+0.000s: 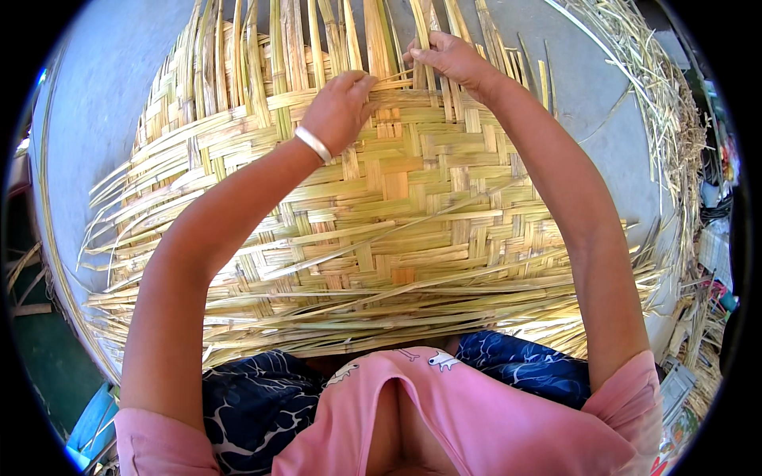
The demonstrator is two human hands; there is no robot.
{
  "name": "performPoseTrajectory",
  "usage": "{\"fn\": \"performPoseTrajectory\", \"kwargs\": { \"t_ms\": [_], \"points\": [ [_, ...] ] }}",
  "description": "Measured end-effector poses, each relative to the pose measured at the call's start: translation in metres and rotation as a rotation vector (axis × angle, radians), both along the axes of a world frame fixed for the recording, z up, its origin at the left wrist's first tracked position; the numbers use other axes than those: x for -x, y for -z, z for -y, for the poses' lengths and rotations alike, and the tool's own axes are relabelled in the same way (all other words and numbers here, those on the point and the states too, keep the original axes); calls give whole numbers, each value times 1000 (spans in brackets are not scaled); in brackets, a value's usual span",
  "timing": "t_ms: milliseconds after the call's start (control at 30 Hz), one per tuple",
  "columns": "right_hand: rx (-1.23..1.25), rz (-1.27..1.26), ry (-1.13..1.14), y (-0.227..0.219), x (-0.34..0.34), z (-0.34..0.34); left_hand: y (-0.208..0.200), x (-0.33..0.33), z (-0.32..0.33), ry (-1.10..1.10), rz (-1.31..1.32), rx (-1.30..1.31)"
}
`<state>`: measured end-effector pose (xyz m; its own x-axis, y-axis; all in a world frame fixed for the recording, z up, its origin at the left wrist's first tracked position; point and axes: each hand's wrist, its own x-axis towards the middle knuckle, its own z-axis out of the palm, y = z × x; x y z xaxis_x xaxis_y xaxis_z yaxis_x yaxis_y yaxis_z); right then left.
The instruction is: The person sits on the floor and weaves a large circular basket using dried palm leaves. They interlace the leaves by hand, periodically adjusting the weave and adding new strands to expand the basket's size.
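Note:
A large mat of flat split-reed strips, yellow-green to tan, lies woven in front of me, its long upright strips spreading out at the far edge. My left hand, with a silvery bangle on the wrist, is closed at the mat's far working edge; its fingertips meet a thin crosswise strip. To its right, my right hand pinches an upright strip between thumb and fingers. Part of the left fingers is hidden behind the hand.
Loose long strips lie across the mat's near side by my knees. A heap of thin reed scraps runs along the right on the grey floor. At the lower left lies a blue object.

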<state>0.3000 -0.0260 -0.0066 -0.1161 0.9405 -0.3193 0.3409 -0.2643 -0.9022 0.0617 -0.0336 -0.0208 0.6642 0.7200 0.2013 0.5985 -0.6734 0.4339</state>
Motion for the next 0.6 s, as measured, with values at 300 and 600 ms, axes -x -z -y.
{"fn": "performPoseTrajectory", "kwargs": {
  "t_ms": [300, 600],
  "points": [
    [2, 16, -6, -7, 5, 10, -19, -9, 9, 114, -451, -109],
    [-642, 737, -4, -8, 21, 54, -23, -8, 9, 176, -517, -131]
  ]
}}
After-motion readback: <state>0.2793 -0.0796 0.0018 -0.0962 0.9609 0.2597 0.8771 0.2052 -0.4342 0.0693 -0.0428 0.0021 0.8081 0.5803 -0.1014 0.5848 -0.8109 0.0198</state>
